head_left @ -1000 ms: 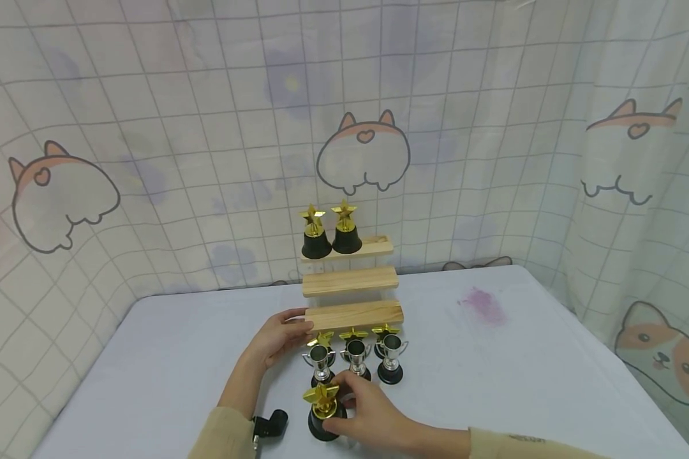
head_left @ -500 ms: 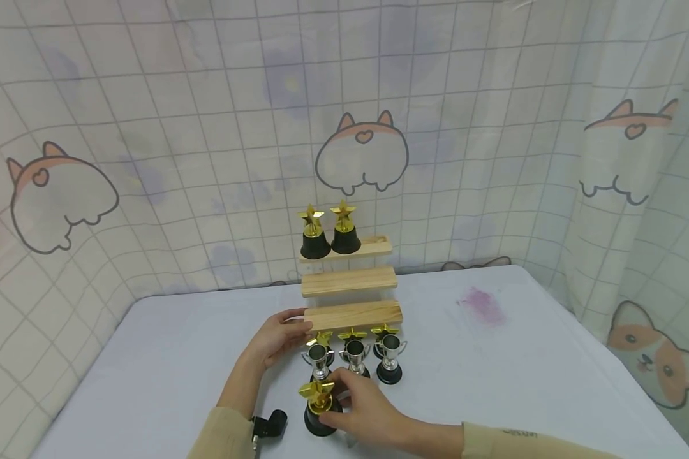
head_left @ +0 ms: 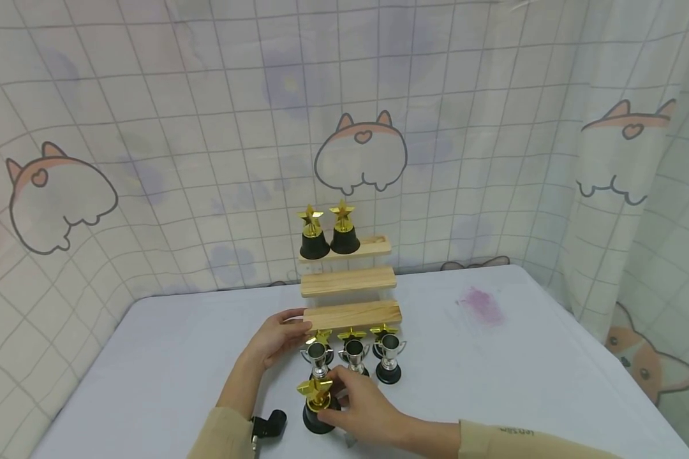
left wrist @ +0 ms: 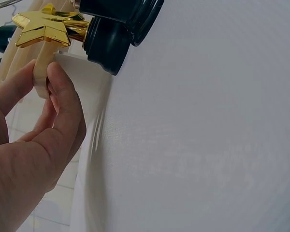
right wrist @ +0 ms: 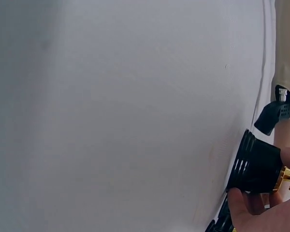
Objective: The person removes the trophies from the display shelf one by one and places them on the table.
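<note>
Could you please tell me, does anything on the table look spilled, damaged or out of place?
Yes: a pinkish patch, perhaps a stain, marks the white tablecloth right of the wooden shelves. It stands out against plain cloth.

Six gold star trophies [head_left: 344, 231], three silver cups [head_left: 389, 348], three wooden boards [head_left: 349, 281], two bare hands [head_left: 363, 406]

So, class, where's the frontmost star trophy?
In the head view, the star trophy is low, centre-left, in the right hand, in front of the leftmost silver cup.
</note>
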### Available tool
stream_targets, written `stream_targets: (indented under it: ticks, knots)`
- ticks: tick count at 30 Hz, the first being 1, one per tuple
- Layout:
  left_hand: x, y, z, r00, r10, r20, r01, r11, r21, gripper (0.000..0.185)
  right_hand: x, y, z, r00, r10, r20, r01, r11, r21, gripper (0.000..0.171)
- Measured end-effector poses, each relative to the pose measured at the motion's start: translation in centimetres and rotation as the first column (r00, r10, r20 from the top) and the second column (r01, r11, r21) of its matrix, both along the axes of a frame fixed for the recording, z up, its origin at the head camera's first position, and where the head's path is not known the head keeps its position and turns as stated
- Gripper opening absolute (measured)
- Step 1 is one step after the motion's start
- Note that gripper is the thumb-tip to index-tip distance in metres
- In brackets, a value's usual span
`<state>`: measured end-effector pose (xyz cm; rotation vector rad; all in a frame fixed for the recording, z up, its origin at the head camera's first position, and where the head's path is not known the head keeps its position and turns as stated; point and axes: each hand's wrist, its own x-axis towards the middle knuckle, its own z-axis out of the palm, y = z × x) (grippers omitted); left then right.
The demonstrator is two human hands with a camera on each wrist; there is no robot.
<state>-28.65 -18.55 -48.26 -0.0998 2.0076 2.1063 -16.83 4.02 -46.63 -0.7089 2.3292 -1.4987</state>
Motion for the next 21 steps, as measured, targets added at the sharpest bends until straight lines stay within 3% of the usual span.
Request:
stream_targets:
  ticks: [5,11,21]
  knots:
    - [0.0,-0.1,0.0,1.0,-0.004,0.011,0.004,1.0,-0.002,0.057,0.0,0.2,-0.1,1.0,0.006,-0.001,-0.006,1.0,0.011,0.043]
    - [0.1,-0.1,0.0,1.0,0.005,0.026,-0.005,1.0,-0.003,0.058,0.1,1.0,0.3,0.997,0.005,-0.076,-0.002,0.999,0.039,0.044]
    - [0.2,0.0,0.3,1.0,-0.006,0.005,0.006,1.0,-0.013,0.06,0.5,2.9,1.9,0.99,0.026,-0.138,-0.021,0.999,0.039,0.042]
